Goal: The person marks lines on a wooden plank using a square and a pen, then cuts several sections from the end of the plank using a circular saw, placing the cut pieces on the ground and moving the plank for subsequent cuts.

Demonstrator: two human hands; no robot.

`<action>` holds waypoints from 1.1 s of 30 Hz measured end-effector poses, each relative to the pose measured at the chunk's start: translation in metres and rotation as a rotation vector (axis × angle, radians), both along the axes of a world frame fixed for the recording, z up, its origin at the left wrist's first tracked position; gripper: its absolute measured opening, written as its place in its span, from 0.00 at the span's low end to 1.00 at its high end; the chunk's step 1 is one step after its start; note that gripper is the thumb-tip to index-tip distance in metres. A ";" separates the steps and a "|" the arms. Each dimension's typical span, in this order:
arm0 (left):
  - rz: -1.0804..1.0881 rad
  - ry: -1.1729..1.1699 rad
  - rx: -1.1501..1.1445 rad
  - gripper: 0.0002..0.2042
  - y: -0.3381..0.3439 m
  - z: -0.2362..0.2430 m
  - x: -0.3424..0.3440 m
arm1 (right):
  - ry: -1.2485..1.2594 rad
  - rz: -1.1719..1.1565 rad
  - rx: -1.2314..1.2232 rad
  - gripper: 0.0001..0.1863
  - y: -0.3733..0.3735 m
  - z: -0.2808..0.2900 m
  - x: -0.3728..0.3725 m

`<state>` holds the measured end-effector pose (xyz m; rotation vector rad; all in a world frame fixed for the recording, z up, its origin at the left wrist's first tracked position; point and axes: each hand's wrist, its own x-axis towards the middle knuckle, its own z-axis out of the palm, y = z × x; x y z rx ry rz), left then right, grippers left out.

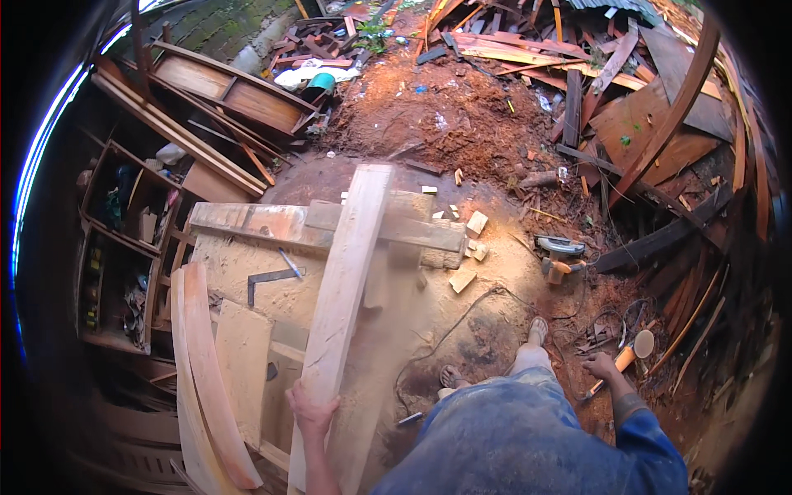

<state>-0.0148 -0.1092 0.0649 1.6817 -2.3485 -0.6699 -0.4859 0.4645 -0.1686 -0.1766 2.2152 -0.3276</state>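
Observation:
My left hand [312,410] grips the near end of a long pale wooden plank [346,272], fingers wrapped over its edge. The plank slants away from me, and its far part lies across a thick timber [247,221]. My right hand [602,365] hangs on the right with its fingers loosely curled and nothing visible in them. Below and behind that arm lies an orange tool with a round pale end [635,351]; its kind is unclear. A black try square [268,282] and a pen-like stick [289,262] lie on the sawdust left of the plank.
Curved boards [216,371] lean at the lower left beside wooden shelves [124,198]. A circular saw [559,245] sits on the ground at right, near several cut-off blocks [462,280]. A cable [450,330] snakes by my feet. Scrap wood [528,49] is heaped behind.

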 end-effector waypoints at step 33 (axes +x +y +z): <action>-0.090 -0.015 -0.101 0.54 -0.159 -0.053 -0.416 | -0.179 0.634 0.299 0.37 -0.188 -0.455 -0.487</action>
